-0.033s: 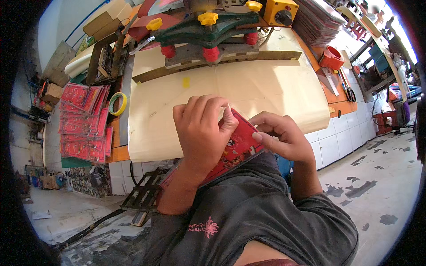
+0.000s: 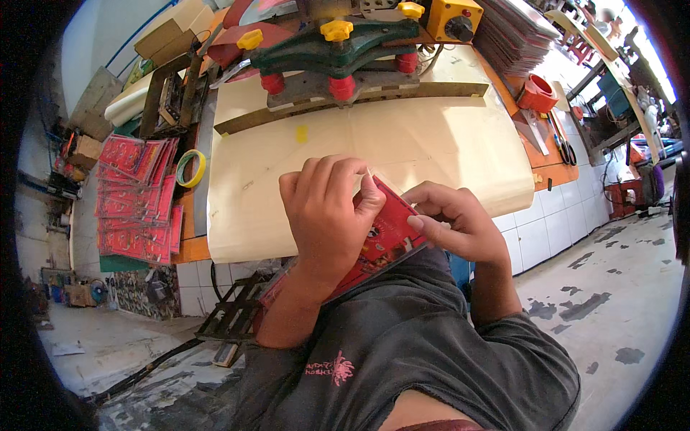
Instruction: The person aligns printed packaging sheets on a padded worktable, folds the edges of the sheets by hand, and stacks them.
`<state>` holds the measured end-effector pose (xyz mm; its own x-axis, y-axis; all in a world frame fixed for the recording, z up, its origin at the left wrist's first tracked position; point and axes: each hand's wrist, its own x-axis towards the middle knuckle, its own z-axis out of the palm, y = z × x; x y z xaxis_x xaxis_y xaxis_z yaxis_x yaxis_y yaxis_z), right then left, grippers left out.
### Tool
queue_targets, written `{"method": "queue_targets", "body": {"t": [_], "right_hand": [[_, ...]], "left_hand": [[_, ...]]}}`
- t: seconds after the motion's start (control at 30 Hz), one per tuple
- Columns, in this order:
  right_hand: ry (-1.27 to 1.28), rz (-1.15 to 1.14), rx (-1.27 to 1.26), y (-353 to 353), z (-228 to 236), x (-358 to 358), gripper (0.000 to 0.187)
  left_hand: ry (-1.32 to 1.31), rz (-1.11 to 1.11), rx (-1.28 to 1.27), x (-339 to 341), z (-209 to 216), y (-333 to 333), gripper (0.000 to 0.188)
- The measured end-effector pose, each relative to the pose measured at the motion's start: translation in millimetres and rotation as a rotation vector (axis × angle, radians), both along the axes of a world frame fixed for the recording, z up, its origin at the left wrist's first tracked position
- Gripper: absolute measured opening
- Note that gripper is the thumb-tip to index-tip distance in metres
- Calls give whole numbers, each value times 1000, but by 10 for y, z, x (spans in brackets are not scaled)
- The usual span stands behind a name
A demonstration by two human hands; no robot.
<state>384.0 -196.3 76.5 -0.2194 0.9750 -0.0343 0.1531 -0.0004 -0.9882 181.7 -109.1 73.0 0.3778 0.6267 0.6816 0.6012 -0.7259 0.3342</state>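
Observation:
Both hands hold a thin stack of red printed packets close to my body, just in front of the bench's near edge. My left hand lies over the stack's upper left part with fingers curled on it. My right hand pinches the stack's right edge with thumb and fingertips. The stack tilts, its lower end hidden behind my left wrist. Beyond the hands lies a cream sheet that covers the bench top.
A green and red press machine stands at the back of the bench. Several red packets lie spread at the left beside a yellow tape roll. An orange cup and scissors lie right. A metal pedal frame sits on the floor.

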Motion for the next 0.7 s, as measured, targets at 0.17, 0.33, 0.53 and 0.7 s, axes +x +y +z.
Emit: {"method": "queue_targets", "body": {"t": [0.17, 0.33, 0.53, 0.7], "right_hand": [[-20, -10, 117, 8, -38, -96, 25], [39, -7, 87, -20, -82, -74, 25], [40, 39, 71, -14, -45, -137, 25], [19, 63, 63, 0, -5, -156, 24]], "left_hand": [[-78, 68, -19, -22, -22, -1, 16], [-394, -231, -590, -163, 48, -8, 12], [-514, -357, -680, -185, -61, -28, 15], [-632, -295, -619, -167, -150, -61, 14]]}}
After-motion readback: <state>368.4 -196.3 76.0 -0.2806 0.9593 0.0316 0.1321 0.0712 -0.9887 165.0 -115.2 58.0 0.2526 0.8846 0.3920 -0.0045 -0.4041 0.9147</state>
